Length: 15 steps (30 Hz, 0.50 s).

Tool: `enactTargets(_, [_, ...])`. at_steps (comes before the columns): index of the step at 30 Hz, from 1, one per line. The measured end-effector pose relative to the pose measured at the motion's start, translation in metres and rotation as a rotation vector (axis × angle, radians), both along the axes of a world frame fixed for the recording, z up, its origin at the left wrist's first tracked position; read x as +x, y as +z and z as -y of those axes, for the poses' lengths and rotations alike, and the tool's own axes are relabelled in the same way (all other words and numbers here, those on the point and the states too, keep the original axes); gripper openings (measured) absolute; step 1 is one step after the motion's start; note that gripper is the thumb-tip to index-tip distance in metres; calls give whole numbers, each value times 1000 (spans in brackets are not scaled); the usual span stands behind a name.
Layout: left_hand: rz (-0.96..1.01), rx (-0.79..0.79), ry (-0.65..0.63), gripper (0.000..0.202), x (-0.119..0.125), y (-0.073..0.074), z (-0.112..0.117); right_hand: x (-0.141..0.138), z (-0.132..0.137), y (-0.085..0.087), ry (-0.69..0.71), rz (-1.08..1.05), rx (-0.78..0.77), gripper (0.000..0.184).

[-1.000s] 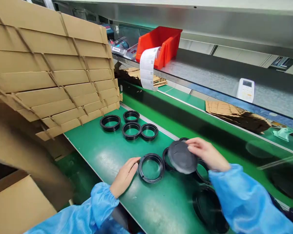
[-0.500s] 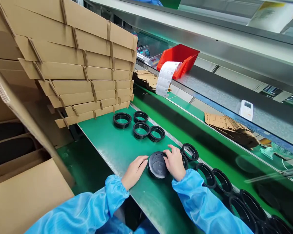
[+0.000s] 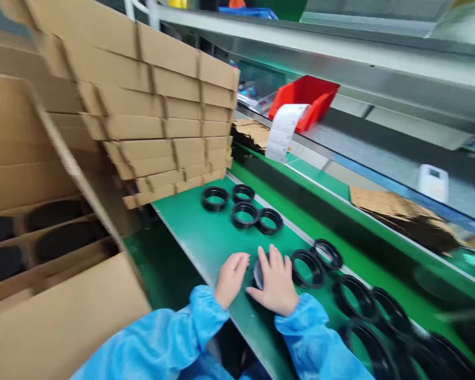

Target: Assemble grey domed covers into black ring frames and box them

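Note:
My right hand (image 3: 276,282) lies flat, fingers spread, on top of a round black lid (image 3: 257,273) that sits over a black ring on the green belt (image 3: 206,237). Only the lid's left edge shows under the palm. My left hand (image 3: 230,278) rests beside the lid's left side, fingers together and touching its rim. Both arms wear blue sleeves. More black rings (image 3: 307,268) lie in a row to the right of my hands, and a cluster of several rings (image 3: 243,208) lies farther up the belt.
Bundled flat cardboard (image 3: 158,111) is stacked at the belt's far left. An open carton (image 3: 63,316) with dark parts in dividers stands at my left. A red bin (image 3: 304,100) with a paper strip sits on the shelf behind. A white device (image 3: 433,182) rests farther right.
My right hand has brought the black lid down from mid-air onto the ring by my left hand and now presses flat on it. The view has swung left.

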<state>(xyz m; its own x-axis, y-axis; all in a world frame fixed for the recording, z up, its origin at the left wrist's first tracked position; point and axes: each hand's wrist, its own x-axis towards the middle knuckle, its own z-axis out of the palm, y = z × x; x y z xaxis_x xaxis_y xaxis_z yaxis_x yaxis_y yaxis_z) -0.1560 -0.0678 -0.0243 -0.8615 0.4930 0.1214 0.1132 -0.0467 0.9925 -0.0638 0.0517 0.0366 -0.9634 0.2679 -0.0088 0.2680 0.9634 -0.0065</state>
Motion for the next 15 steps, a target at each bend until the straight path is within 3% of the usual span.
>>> enactTargets(4, [42, -130, -23, 44, 17, 18, 13, 13, 2, -16, 76, -187, 39, 88])
enactTargets(6, [89, -188, -99, 48, 18, 29, 27, 9, 1, -31, 202, -357, 33, 90])
enactTargets(9, [255, -181, -179, 71, 20, 43, 51, -5, 7, -49, 373, -505, 42, 98])
enactTargets(11, [340, -98, -125, 76, 23, 48, 63, -12, 17, -55, 432, -549, 90, 101])
enactTargets(15, [324, -35, 67, 53, 26, 44, 73, -24, 37, -64, 529, -588, 183, 109])
